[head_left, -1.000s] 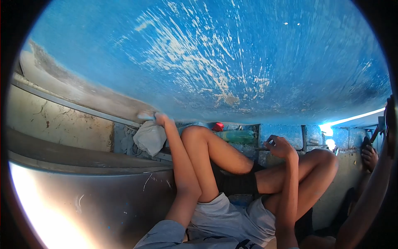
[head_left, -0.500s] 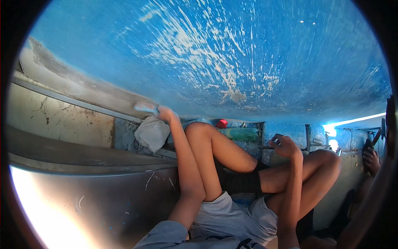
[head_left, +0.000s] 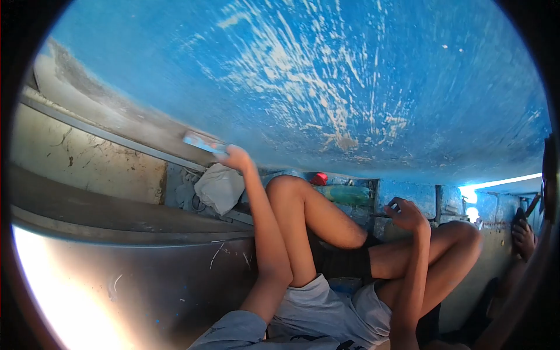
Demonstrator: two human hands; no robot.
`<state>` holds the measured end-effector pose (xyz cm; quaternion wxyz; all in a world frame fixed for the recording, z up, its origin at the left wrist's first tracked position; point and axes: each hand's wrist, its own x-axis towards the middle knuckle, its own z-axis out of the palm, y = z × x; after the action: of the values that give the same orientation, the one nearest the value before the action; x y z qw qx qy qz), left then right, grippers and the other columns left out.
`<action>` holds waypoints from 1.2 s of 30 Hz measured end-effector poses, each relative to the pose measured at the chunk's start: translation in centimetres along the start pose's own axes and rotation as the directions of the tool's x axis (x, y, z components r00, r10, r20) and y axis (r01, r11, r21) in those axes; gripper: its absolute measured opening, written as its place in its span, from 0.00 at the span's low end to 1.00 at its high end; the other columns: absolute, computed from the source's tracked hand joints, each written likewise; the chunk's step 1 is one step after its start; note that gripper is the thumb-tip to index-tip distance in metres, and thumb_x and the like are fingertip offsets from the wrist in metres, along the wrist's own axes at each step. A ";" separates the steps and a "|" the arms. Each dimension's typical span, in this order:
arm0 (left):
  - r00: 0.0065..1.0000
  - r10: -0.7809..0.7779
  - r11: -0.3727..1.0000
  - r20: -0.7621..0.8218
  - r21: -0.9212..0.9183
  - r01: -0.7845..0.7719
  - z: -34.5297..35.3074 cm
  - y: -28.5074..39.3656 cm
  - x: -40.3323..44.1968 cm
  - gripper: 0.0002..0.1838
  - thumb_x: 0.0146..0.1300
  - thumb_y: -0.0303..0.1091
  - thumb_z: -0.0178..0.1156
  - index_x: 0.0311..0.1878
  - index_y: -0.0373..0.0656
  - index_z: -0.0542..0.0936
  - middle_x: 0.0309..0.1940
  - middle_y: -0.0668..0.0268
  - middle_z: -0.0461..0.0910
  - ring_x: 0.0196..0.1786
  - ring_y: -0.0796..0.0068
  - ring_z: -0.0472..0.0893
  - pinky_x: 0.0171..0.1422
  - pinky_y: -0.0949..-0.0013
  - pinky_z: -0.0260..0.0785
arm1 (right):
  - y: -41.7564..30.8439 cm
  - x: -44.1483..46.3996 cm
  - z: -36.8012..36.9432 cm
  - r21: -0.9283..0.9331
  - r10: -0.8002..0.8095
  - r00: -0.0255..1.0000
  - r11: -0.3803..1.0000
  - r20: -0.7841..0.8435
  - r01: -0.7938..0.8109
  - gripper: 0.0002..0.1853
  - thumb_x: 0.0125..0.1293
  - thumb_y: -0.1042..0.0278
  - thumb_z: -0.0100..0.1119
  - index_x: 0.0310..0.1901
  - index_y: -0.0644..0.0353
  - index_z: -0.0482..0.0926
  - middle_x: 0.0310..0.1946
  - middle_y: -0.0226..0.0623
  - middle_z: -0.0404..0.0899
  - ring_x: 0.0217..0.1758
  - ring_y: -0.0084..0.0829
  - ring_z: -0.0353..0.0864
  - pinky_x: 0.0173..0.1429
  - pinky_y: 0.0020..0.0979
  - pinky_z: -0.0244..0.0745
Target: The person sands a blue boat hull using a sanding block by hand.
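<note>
My left hand is closed round the end of a flat light-blue tool, which is blurred; I cannot make out its exact kind. The tool points left, at the lower edge of a large blue-painted surface, where the blue gives way to grey-brown. Pale streaks and bare patches mark the blue paint. Above my bent knee, my right hand hangs with loosely curled fingers, thumb and fingertips apart. Nothing shows clearly in it.
A white bag lies below my left hand. Behind my knees are a green bottle and a red object. A curved metal panel fills the lower left. At far right, another person's hand is near a dark object.
The tool in my left hand has tilted, its far end rising slightly toward the surface. My view has shifted a little, and my right hand keeps much the same pose.
</note>
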<state>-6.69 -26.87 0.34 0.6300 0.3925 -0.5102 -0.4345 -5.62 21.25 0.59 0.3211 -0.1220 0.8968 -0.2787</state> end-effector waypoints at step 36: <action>0.968 0.229 0.965 0.099 -0.155 -0.212 3.7 14.7 1.9 0.37 0.78 0.53 0.35 0.69 0.21 0.57 0.70 0.33 0.57 0.73 0.44 0.61 0.75 0.55 0.53 | 0.8 0.8 0.7 -0.125 -0.036 0.999 0.991 0.004 0.036 0.20 0.67 0.52 0.58 0.45 0.63 0.81 0.33 0.48 0.85 0.34 0.43 0.86 0.41 0.41 0.77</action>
<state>-8.00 -24.29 15.35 0.6702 0.2610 -0.5540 -0.4192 -5.80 21.26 -0.76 0.3085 -0.1583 0.9099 -0.2276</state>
